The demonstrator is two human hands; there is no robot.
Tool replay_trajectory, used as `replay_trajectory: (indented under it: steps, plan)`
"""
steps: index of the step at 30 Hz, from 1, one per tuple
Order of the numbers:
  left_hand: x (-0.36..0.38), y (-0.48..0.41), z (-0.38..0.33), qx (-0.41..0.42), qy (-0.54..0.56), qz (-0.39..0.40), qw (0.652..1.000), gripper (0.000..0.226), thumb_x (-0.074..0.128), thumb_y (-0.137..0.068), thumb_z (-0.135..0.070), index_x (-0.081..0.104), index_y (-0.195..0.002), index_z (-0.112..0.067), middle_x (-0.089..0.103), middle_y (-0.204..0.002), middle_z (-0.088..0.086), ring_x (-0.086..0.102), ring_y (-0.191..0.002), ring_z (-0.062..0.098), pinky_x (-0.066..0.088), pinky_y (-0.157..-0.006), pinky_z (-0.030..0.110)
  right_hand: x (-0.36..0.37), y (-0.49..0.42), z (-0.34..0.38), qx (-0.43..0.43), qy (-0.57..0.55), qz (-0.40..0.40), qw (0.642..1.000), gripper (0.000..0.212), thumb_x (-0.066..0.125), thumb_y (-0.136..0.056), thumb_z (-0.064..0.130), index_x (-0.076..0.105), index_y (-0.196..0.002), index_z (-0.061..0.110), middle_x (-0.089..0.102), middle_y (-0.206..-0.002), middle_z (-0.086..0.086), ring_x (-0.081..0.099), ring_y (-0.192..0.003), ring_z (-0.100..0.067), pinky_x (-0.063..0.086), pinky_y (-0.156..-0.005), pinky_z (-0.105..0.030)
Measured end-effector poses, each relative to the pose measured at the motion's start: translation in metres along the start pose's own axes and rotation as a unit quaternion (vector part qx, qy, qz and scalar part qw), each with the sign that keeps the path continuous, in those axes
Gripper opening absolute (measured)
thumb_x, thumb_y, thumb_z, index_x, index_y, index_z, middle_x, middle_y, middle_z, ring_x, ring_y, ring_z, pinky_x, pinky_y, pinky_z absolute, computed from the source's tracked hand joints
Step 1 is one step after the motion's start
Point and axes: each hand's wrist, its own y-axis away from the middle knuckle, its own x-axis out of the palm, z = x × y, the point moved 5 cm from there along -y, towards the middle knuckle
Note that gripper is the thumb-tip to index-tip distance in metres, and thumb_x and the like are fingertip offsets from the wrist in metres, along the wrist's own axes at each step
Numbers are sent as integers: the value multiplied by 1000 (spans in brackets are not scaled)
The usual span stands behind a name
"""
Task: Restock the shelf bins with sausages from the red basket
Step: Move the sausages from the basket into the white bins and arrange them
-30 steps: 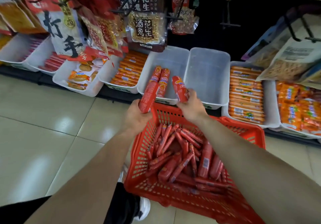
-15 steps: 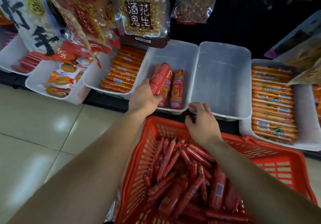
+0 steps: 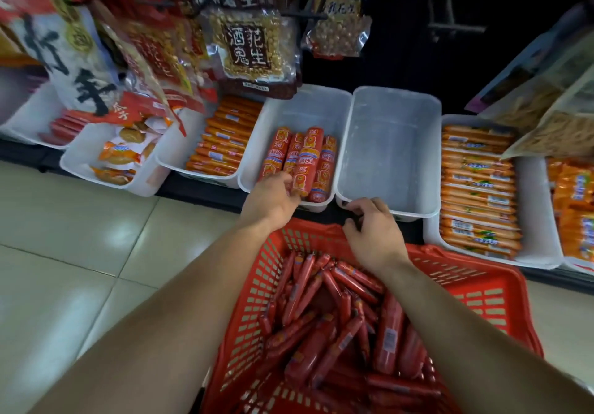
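Note:
A red basket (image 3: 482,285) full of red sausages (image 3: 321,317) sits on the floor in front of me. Beyond it, a white shelf bin (image 3: 308,105) holds several red-orange sausages (image 3: 311,159) lying side by side. My left hand (image 3: 273,198) is at that bin's front edge, with its fingers curled on the near end of one sausage. My right hand (image 3: 369,230) hovers over the basket's far rim with loosely curled fingers, holding nothing. Its fingertips are close to the front corner of the empty white bin (image 3: 392,156).
Bins of orange sausages stand to the left (image 3: 225,143) and right (image 3: 475,188). A bin of wrapped pastries (image 3: 122,153) is further left. Hanging peanut and snack bags (image 3: 250,47) overhang the bins' rear. Tiled floor (image 3: 80,236) lies to the left.
My left hand has lowered its sausage into the bin beside the others. My right hand, which released its sausage earlier, has stayed over the basket's far rim.

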Motion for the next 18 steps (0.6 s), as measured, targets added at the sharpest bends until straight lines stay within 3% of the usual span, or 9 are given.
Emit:
replay_trajectory:
  steps: [7, 12, 15, 18]
  plan:
    - [-10, 88, -3, -10, -4, -37, 999, 30, 65, -87, -28, 67, -116, -22, 67, -118, -3, 64, -108, 18, 49, -95, 32, -52, 61, -6, 13, 23, -35, 999, 32, 62, -83, 15, 66, -115, 16, 58, -116, -5, 59, -107, -29, 49, -92, -37]
    - [29, 145, 13, -28, -24, 34, 999, 26, 66, -87, -38, 66, -107, -22, 70, -106, -1, 65, -102, 20, 49, -90, 32, -50, 121, -32, 31, 37, -3, 999, 30, 63, -80, 13, 67, -109, 17, 58, -108, -4, 61, -101, -32, 50, -89, -40]
    - [58, 165, 35, -68, -71, 79, 992, 50, 67, -83, -41, 58, -126, -19, 66, -122, 6, 61, -114, 27, 47, -97, 34, -28, 144, -58, 67, 61, 72, 993, 35, 63, -82, 17, 64, -117, 17, 56, -116, -8, 58, -109, -34, 47, -95, -40]
    - [83, 169, 56, -101, -97, 104, 985, 84, 69, -79, -49, 36, -150, -20, 55, -137, 12, 51, -125, 33, 41, -107, 38, 1, 152, -84, 122, 84, 172, 974, 55, 63, -88, 29, 49, -139, 17, 46, -138, -13, 52, -122, -38, 45, -100, -42]
